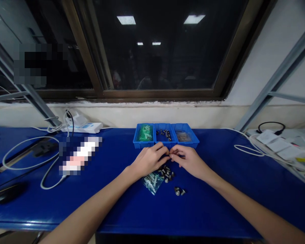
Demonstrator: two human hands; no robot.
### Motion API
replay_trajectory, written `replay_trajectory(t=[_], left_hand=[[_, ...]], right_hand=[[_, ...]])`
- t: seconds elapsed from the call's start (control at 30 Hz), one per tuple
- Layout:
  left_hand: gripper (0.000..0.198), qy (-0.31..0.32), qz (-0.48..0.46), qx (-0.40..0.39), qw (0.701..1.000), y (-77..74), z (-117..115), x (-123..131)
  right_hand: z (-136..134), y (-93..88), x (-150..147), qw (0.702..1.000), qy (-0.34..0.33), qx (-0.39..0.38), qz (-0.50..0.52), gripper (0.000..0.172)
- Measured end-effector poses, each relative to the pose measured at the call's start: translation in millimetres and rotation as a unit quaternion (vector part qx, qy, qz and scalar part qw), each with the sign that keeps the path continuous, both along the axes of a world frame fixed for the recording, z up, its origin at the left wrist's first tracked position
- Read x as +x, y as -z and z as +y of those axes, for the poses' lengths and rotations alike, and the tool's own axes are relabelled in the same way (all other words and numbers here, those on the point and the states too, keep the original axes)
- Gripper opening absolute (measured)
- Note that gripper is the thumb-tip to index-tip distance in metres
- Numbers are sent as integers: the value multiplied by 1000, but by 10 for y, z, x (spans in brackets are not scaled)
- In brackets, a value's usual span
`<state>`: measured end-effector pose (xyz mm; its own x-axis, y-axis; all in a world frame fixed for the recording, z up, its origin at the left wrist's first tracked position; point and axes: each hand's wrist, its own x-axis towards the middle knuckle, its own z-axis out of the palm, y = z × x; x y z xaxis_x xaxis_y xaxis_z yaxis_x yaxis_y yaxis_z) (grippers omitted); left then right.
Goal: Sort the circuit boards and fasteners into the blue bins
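My left hand and my right hand meet fingertip to fingertip above the desk, just in front of the blue bins. Both are closed in a pinch; whatever sits between the fingertips is too small to name. Below them lies a loose pile of small metal screw-like parts. A clear plastic bag of pale slim pieces rests partly under my left hand. Closer to me, a few more metal parts lie apart from the pile.
Three joined blue bins hold a green bag, dark metal parts and a clear bag. A power strip, white cables and a black mouse are at left. White adapters lie at right. A window stands behind.
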<state>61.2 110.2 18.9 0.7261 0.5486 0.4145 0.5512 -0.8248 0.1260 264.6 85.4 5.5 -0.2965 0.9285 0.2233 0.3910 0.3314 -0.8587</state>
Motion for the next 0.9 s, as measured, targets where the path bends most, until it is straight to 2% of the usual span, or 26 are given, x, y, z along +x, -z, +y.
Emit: replay_trajectory(t=[0.1,0.27,0.57,0.77,0.9], left_hand=[[20,0,-2,-7,1000,16,-4,10],[23,-1,-5,-6,1000,57,0,17],[25,-9,-19,-22,1000,45,-2,25],[23,3,-91,-44,995,30,16,16],[20,14,-92,-47,995,0,7,13]], right_hand=[[7,7,9,1000,-9,-10,20,11],[1,16,3,1000,0,13,-6,10],[-6,23,7,1000,-9,25,-16,10],[-3,13,-15,1000,-5,16,-2,11],[8,24,-20,1000,0,27,8,16]])
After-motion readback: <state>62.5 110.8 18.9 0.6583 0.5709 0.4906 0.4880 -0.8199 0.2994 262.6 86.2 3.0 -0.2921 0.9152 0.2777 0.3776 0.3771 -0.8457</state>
